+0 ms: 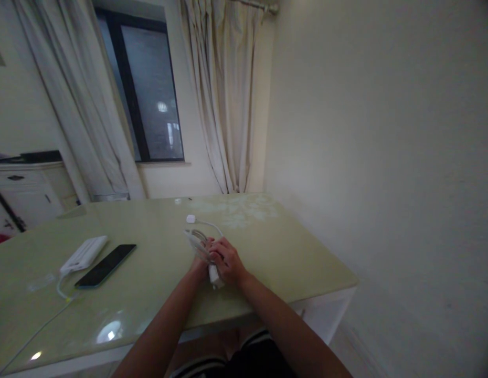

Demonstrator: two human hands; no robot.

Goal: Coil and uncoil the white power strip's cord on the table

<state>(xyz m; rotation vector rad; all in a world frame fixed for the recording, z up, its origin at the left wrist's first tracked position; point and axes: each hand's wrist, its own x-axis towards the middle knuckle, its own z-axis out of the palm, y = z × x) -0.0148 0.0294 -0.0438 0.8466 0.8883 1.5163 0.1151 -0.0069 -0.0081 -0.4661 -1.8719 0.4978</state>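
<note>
Both my hands meet over a bundle of white cable (197, 242) near the middle of the pale green table (291, 257). My right hand (228, 261) is closed over the coiled cable, fingers wrapped on top. My left hand (200, 258) is mostly hidden behind the bundle and seems to grip it from below. A white plug end (191, 219) of the cable lies loose on the table just beyond my hands, and another white piece (214, 276) sticks out under my right hand.
To the left lie a white power bank (83, 253) with a thin cable (61, 290) and a dark phone (106, 265). A wall runs along the table's right. Curtains and a dark window stand behind; a white cabinet (23, 194) is far left.
</note>
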